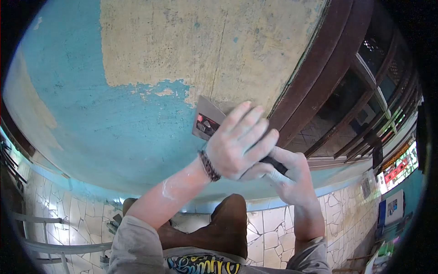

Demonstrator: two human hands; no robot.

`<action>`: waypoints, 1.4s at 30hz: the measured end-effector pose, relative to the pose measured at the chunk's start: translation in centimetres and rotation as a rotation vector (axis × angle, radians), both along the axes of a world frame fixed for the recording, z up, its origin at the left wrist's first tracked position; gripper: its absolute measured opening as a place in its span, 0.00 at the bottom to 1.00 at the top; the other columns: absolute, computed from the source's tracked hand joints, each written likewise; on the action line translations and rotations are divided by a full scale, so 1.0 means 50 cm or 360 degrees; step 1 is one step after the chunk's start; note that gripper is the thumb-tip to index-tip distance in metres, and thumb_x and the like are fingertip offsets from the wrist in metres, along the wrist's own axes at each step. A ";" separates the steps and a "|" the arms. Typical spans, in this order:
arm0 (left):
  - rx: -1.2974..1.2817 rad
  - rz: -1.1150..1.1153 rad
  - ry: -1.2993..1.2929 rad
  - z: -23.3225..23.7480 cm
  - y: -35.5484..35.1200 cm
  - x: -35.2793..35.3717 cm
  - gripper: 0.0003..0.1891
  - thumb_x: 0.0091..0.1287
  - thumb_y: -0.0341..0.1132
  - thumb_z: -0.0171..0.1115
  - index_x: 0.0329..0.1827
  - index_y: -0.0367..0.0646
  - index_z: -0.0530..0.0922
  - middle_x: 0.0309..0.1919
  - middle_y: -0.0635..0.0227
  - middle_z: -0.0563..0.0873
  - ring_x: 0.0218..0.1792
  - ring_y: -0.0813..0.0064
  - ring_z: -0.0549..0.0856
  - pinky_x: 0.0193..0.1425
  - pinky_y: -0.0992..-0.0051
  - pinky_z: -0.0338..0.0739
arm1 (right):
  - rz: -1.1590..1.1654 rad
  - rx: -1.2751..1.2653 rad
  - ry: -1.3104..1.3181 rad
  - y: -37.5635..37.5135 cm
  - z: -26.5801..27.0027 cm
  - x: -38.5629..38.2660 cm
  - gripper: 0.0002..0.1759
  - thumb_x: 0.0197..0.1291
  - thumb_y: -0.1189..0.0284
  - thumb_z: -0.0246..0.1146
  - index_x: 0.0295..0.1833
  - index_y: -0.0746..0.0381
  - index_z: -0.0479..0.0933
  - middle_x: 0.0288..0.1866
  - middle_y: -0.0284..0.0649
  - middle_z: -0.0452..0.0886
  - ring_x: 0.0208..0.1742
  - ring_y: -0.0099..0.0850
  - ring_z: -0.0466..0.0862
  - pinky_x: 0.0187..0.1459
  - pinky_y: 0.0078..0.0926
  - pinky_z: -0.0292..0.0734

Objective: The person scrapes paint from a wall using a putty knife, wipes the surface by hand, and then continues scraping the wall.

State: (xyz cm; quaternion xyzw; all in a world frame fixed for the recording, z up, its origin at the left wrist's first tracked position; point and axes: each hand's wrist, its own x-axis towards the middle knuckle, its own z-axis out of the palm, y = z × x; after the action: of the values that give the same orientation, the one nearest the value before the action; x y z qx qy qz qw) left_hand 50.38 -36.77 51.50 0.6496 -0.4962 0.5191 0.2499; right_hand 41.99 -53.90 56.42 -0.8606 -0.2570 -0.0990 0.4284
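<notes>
A flat metal scraper (207, 119) with a red and black label and a dark handle is held against the wall (150, 45), its blade at the border between blue paint and bare cream plaster. My right hand (289, 176) is wrapped round the dark handle. Over the blade's back part lies my left hand (239, 144), its fingers stretched out side by side and pressing on the tool. Whitish dust covers both hands. A dark braided bracelet (209, 165) circles my left wrist.
A brown wooden frame (315, 73) with barred panes borders the wall on the right. Metal rails (68, 248) stand at the lower left. Below is a floor of irregular pale tiles (269, 233). Pictures and coloured items appear at the far right.
</notes>
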 end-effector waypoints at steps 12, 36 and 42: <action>-0.0256 -0.0090 0.0011 0.023 -0.028 0.012 0.12 0.56 0.33 0.58 0.16 0.49 0.69 0.15 0.71 0.64 0.17 0.68 0.66 0.25 0.66 0.56 | -0.0218 -0.0234 0.0104 -0.004 0.052 -0.045 0.19 0.56 0.79 0.68 0.54 0.70 0.80 0.27 0.50 0.81 0.26 0.21 0.76 0.32 0.23 0.75; -0.1135 0.0262 -0.0317 0.041 -0.075 0.030 0.21 0.60 0.38 0.63 0.54 0.38 0.79 0.52 0.54 0.78 0.56 0.53 0.78 0.56 0.55 0.73 | 0.1247 0.1253 -0.0526 0.113 0.114 0.059 0.27 0.76 0.51 0.37 0.39 0.60 0.72 0.29 0.37 0.71 0.27 0.28 0.68 0.32 0.30 0.64; -0.1222 0.0199 -0.0248 0.079 -0.089 0.039 0.14 0.46 0.37 0.64 0.36 0.45 0.75 0.30 0.68 0.77 0.31 0.67 0.78 0.35 0.67 0.65 | 0.1154 0.1209 -0.0432 0.104 0.147 0.063 0.26 0.74 0.52 0.40 0.37 0.60 0.75 0.25 0.36 0.70 0.25 0.28 0.68 0.30 0.29 0.64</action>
State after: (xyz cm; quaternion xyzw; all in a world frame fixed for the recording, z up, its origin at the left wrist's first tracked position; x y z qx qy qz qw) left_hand 52.32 -41.22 55.43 0.4966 -0.2428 0.7288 0.4041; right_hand 45.12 -48.72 63.77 -0.4809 -0.5366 -0.1411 0.6789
